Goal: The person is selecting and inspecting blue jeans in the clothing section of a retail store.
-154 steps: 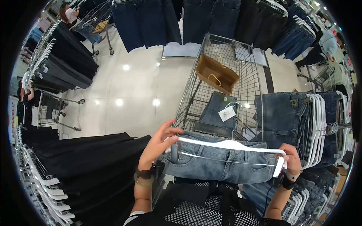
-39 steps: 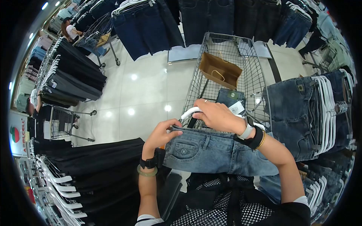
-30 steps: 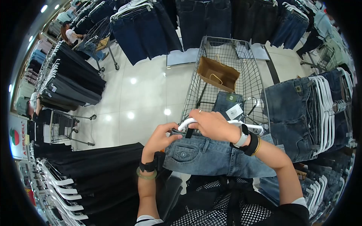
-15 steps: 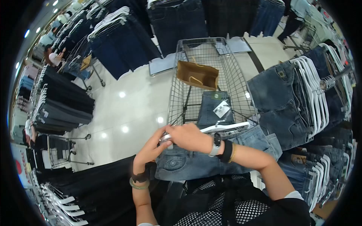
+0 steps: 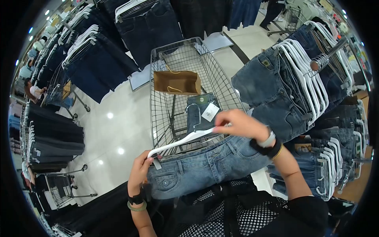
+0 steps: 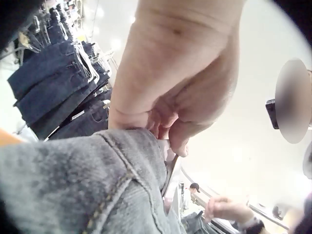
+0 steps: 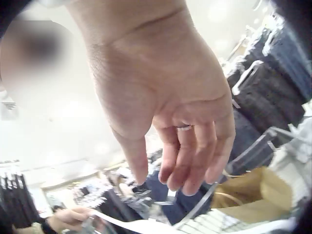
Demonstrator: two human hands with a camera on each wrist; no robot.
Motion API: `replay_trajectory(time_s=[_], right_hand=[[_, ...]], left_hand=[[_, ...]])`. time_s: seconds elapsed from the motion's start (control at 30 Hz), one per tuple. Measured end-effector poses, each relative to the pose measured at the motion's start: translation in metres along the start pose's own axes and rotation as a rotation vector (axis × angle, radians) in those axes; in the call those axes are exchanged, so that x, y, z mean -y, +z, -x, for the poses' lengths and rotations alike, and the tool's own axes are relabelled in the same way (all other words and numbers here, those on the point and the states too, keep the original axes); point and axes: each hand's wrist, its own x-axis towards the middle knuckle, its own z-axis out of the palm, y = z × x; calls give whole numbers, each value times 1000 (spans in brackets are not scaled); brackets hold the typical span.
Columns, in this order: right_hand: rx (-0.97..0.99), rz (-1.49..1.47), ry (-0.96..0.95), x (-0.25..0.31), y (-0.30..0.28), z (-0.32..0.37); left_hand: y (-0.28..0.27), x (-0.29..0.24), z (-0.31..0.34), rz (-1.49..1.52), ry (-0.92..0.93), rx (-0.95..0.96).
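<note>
Light-blue jeans (image 5: 215, 164) hang across the person's front below a white hanger (image 5: 179, 142). The left hand (image 5: 139, 170) pinches the hanger's left end by the waistband; the left wrist view shows this hand (image 6: 183, 73) with thumb and fingers closed above the denim (image 6: 73, 180). Over the hanger's right half is the right hand (image 5: 242, 127), slightly blurred. In the right wrist view that hand (image 7: 168, 97) has its fingers extended and holds nothing, with the hanger (image 7: 141, 225) below. The hanger's right end is hidden behind the right hand.
Just ahead stands a wire cart (image 5: 213, 59) with a brown paper bag (image 5: 177, 82) and folded dark jeans (image 5: 193, 118) with a white tag (image 5: 210, 112). Racked jeans (image 5: 256, 87) crowd the right; dark trousers (image 5: 55, 130) hang at left.
The right hand has left the hanger's left end and moved right, letting go. The left hand still grips that end. The head view has turned rightward, so the cart appears further left.
</note>
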Motion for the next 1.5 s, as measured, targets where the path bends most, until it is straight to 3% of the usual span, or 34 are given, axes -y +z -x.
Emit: replay_trajectory(time_s=[0.07, 0.1, 0.17, 0.2, 0.27, 0.43, 0.5, 0.53, 0.6, 0.7, 0.77, 0.83, 0.9, 0.93, 1.0, 1.03, 1.1, 1.23, 1.37, 1.43, 1.5], right_hand=[[-199, 141, -79, -113, 10, 0], [-198, 140, -79, -135, 16, -3], [37, -163, 50, -161, 25, -3], [30, -170, 50, -163, 28, -5], [240, -351, 10, -167, 35, -9], [177, -425, -51, -158, 21, -8], [157, -455, -81, -151, 18, -2], [135, -483, -108, -146, 16, 2], [98, -424, -119, -132, 12, 11], [52, -354, -129, -117, 6, 19], [49, -337, -134, -117, 4, 17], [63, -308, -128, -117, 4, 15], [67, -279, -117, -116, 6, 19], [13, -320, -174, -114, 9, 23], [-59, -365, -230, -111, 7, 29], [-46, -239, -238, -110, 3, 34], [-9, -59, -221, -100, -3, 50], [-107, 7, -83, -119, -3, 68], [-195, 10, -18, -106, 6, 77], [-197, -26, -37, -104, 5, 79], [-194, -62, -58, -104, 7, 78]], left_hand=[[-2, -3, -5, -15, -19, 14], [-1, -3, -4, -21, -46, 5], [-3, 2, -10, 1, -25, 22], [-4, 4, -11, 26, -10, 31], [-10, 6, -13, 16, 1, 68], [-23, 11, -24, 74, -2, 170], [-32, 12, -33, -15, -52, 336], [-32, 10, -35, -22, -54, 339], [-18, -9, -42, -310, 2, 116], [25, -81, -69, -664, 434, 71], [72, -120, -96, -628, 621, 191], [122, -122, -128, -605, 766, 338], [162, -108, -154, -613, 599, 475], [174, -104, -167, -615, 608, 479], [190, -106, -186, -440, 288, 799], [193, -108, -188, -449, 296, 811], [197, -108, -185, -469, 225, 775], [198, -100, -184, -419, 276, 670], [197, -100, -181, -378, 221, 646], [196, -97, -178, -402, 384, 536], [194, -99, -177, -376, 320, 521]])
